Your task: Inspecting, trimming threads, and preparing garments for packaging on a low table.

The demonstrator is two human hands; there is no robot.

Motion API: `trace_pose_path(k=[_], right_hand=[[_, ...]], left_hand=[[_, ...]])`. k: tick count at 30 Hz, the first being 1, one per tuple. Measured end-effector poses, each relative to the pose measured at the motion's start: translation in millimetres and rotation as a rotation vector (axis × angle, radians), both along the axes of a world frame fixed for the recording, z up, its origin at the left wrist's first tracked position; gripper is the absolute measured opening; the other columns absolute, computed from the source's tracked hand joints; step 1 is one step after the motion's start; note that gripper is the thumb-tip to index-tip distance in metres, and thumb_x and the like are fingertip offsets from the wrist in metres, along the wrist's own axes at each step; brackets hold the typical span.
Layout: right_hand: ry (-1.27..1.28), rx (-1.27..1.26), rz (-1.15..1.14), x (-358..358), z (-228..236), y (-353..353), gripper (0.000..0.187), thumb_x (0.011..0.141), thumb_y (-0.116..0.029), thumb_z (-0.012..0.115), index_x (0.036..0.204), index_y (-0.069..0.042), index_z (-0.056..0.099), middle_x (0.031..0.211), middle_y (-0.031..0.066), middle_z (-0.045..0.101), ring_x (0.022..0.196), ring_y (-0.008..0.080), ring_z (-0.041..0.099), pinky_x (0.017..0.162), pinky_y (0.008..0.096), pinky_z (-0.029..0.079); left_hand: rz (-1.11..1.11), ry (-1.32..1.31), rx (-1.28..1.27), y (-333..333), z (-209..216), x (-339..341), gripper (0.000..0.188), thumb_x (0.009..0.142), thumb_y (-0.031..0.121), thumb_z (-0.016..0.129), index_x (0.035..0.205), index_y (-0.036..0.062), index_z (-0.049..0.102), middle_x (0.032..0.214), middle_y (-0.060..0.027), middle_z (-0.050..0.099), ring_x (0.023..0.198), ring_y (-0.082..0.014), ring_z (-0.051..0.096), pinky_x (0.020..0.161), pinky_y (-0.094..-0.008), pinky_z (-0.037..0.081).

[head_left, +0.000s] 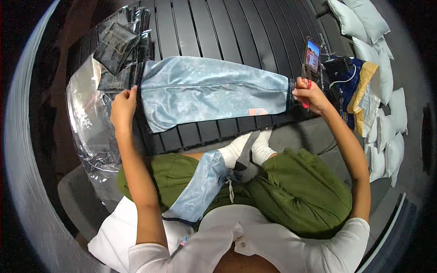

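A light blue folded garment (209, 88) lies stretched across a dark slatted table (227, 27). My left hand (123, 107) rests on the garment's left end, fingers pressed flat on the fabric. My right hand (308, 93) is at the garment's right end, closed around red-handled scissors (306, 86) whose blades sit by the cuff. Another piece of the same blue fabric (202, 186) hangs over my lap, across green trousers.
Clear plastic bags (91, 118) pile at the table's left, with dark packets (118, 43) stacked behind. A phone (312, 55) stands upright at the right. Blue and yellow cloth (359, 86) and several white pillow-like packs (387, 109) lie further right.
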State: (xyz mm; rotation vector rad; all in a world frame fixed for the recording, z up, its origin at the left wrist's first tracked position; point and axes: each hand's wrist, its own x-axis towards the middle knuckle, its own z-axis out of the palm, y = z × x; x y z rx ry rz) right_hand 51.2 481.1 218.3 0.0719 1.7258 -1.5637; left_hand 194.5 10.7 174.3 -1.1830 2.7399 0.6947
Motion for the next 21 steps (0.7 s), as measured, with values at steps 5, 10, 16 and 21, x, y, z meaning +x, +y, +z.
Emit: trace_pose_path(k=[5, 10, 16, 21], right_hand=[[-0.005, -0.049, 0.114, 6.5, 29.3, -38.0, 0.037, 0.072, -0.001, 0.061, 0.062, -0.015, 0.028, 0.061, -0.0046, 0.038, 0.054, 0.005, 0.04, 0.051, 0.0183, 0.035], [-0.076, -0.062, 0.257, 21.2, 51.7, -80.7, 0.038, 0.07, 0.0, 0.061, 0.06, -0.015, 0.027, 0.054, -0.0065, 0.032, 0.05, 0.0035, 0.033, 0.046, 0.0206, 0.029], [0.031, -0.097, 0.677, 45.7, 56.4, -121.5, 0.036, 0.075, -0.002, 0.058, 0.061, -0.012, 0.027, 0.059, -0.0064, 0.027, 0.054, 0.0037, 0.029, 0.05, 0.0212, 0.025], [0.098, -0.041, 0.934, 55.1, 64.5, -140.0, 0.026, 0.074, -0.002, 0.054, 0.066, -0.009, 0.03, 0.067, -0.0017, 0.032, 0.066, 0.0089, 0.032, 0.064, 0.0248, 0.032]], left_hand=[[0.018, 0.125, -0.061, -3.4, 19.7, -0.1, 0.043, 0.082, 0.045, 0.047, 0.087, 0.004, 0.061, 0.072, -0.0138, 0.06, 0.07, -0.0256, 0.057, 0.064, -0.0337, 0.043], [-0.297, 0.527, 0.198, 46.6, 28.0, -12.3, 0.026, 0.084, 0.027, 0.051, 0.089, 0.0034, 0.061, 0.082, -0.0133, 0.062, 0.076, -0.0253, 0.06, 0.067, -0.0326, 0.045], [-0.918, 0.744, 0.594, 134.6, 23.0, -6.3, 0.033, 0.08, 0.026, 0.055, 0.106, 0.0058, 0.055, 0.114, -0.0107, 0.053, 0.109, -0.0276, 0.047, 0.094, -0.0373, 0.034], [-1.07, 0.731, 0.89, 163.0, 27.3, 3.0, 0.043, 0.073, 0.028, 0.064, 0.107, 0.0036, 0.052, 0.109, -0.0122, 0.051, 0.106, -0.0265, 0.045, 0.091, -0.0364, 0.033]])
